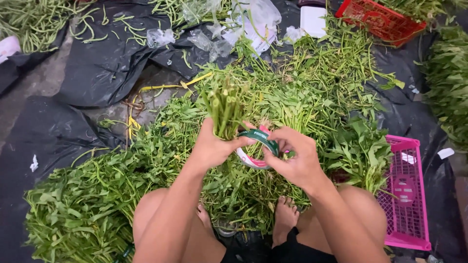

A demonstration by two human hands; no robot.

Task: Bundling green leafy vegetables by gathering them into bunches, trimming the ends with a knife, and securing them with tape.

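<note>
Your left hand [210, 148] is closed round a bunch of green stems [225, 108], gripping it near the cut ends; the bunch stands nearly upright in your fist, its long axis running from your palm toward twelve o'clock, the cut ends pointing up and away from you; your right hand [295, 158] sits just beside it at three o'clock, fingers pinched on a roll of tape [257, 148], green on its outer band with a white and pink side; the roll lies between your two hands, touching the thumb side of your left hand and pressed close against the base of the bunch; so the roll is at three o'clock of the stems and level with your grip, not above it; your right hand is the nearer one to the roll, your left the only one on the stems; I cannot tell whether a free end of tape is already stuck to the stems, since your fingers cover that spot; beneath both hands a heap of leafy greens [97, 204] spreads from seven o'clock round to two o'clock over black plastic sheeting [44, 131]; a pink crate [407, 195] lies at four o'clock, well apart from your right hand; a red crate [380, 19] sits far off at one o'clock.
</note>
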